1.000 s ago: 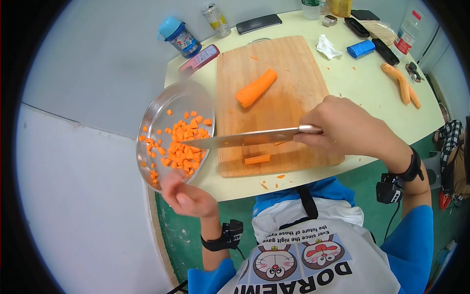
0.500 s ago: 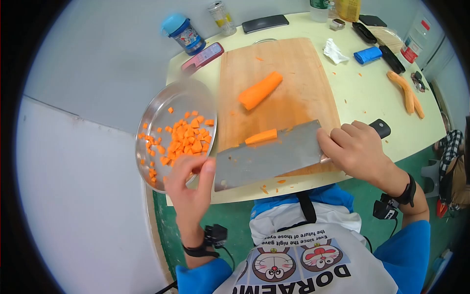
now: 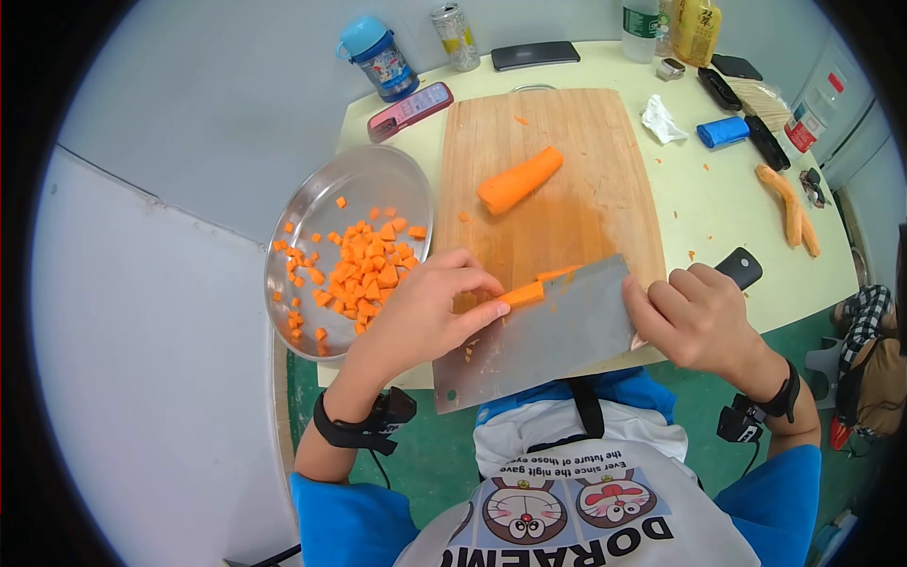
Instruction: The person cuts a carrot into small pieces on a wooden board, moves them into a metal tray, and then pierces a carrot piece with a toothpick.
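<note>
My right hand is closed around a cleaver. Its broad blade lies tilted over the near edge of the wooden cutting board, pointing left. With thumb and fingers, my left hand pinches the end of a carrot stick at the blade's upper part. A thinner carrot strip shows by the blade's far edge. Farther up the board lies a thick peeled carrot piece. Beside my left hand, a round steel tray holds a heap of diced carrot, partly hidden by the wrist.
Behind the board are a red-framed phone, a blue bottle, a can and a black phone. On the right are crumpled tissue, a blue roll, a plastic bottle and carrots.
My left hand has moved right from the tray's edge and now grips the carrot stick. The cleaver's tip has swung down toward me.
</note>
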Demonstrator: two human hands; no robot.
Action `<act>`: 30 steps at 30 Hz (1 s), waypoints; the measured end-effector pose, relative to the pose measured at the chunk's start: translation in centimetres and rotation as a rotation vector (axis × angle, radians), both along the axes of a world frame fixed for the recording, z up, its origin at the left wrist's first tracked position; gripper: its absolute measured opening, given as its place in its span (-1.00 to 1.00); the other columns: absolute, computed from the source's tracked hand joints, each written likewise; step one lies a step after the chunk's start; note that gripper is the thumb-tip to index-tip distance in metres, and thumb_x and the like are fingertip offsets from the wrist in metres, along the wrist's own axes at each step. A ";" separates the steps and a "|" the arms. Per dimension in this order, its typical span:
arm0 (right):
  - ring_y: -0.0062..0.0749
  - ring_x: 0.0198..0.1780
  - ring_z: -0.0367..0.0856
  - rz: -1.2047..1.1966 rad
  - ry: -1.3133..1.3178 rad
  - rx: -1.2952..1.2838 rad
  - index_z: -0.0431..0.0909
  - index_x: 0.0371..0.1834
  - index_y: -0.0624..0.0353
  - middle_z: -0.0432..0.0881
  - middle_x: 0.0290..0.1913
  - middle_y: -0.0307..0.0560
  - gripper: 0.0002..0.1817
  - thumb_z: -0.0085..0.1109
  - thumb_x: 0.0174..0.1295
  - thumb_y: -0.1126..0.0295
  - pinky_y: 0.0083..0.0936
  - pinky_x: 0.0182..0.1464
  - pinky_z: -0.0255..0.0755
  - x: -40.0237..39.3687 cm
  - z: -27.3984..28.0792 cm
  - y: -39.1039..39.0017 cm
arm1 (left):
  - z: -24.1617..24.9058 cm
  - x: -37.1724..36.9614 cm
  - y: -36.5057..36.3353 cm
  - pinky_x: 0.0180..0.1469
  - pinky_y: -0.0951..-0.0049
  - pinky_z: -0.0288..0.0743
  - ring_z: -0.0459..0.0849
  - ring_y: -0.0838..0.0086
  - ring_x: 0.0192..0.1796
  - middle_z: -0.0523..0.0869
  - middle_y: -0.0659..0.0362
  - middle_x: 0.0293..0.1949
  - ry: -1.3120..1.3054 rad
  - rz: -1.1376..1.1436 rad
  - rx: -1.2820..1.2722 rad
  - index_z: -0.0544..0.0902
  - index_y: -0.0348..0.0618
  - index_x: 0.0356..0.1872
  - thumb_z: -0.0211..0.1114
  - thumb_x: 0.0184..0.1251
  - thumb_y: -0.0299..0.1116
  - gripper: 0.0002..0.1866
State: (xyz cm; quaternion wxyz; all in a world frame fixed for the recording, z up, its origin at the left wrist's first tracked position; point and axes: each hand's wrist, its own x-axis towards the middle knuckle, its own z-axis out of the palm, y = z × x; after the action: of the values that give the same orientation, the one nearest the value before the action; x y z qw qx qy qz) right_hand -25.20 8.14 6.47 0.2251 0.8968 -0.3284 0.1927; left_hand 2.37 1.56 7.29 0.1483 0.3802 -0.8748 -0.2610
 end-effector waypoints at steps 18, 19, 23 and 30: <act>-0.32 -0.63 0.46 -0.389 -0.509 0.490 0.55 -0.41 0.23 0.46 -0.65 -0.13 -0.68 0.30 -0.37 0.58 -0.48 -0.58 0.28 -4.9 0.2 3.6 | -4.6 0.5 -0.7 -0.38 0.34 0.36 0.52 0.24 -0.45 0.54 0.03 -0.52 0.075 0.210 0.080 0.53 -0.38 -0.39 0.09 0.28 -0.33 -0.75; -0.34 -0.64 0.46 -0.400 -0.585 0.493 0.57 -0.38 0.27 0.48 -0.63 -0.09 -0.68 0.31 -0.34 0.63 -0.53 -0.57 0.29 -4.9 0.0 3.7 | -4.9 -0.1 -0.6 -0.35 0.26 0.36 0.52 0.11 -0.40 0.53 -0.06 -0.48 0.048 0.212 0.135 0.51 -0.38 -0.39 0.08 0.27 -0.34 -0.76; -0.37 -0.64 0.47 -0.492 -0.647 0.523 0.57 -0.40 0.30 0.51 -0.62 -0.06 -0.75 0.30 -0.24 0.63 -0.56 -0.57 0.30 -4.9 -0.4 4.1 | -4.8 -0.8 -0.5 -0.27 0.25 0.40 0.55 0.08 -0.33 0.55 -0.10 -0.42 -0.106 0.241 0.157 0.52 -0.33 -0.30 0.13 0.24 -0.37 -0.81; -0.37 -0.64 0.51 -0.583 -0.667 0.574 0.58 -0.42 0.29 0.53 -0.62 -0.05 -0.81 0.32 -0.16 0.58 -0.59 -0.58 0.31 -4.6 -1.0 4.2 | -4.5 -0.2 0.7 -0.21 0.39 0.43 0.56 0.24 -0.21 0.55 0.04 -0.25 0.032 0.128 -0.176 0.54 -0.26 -0.10 0.26 0.14 -0.35 -0.69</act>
State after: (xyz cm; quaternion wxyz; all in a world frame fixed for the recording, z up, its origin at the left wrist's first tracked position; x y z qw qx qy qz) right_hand -29.80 12.38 5.46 -0.1019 0.6837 -0.6577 0.2994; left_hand 2.21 2.24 2.78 0.2116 0.4167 -0.8658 -0.1791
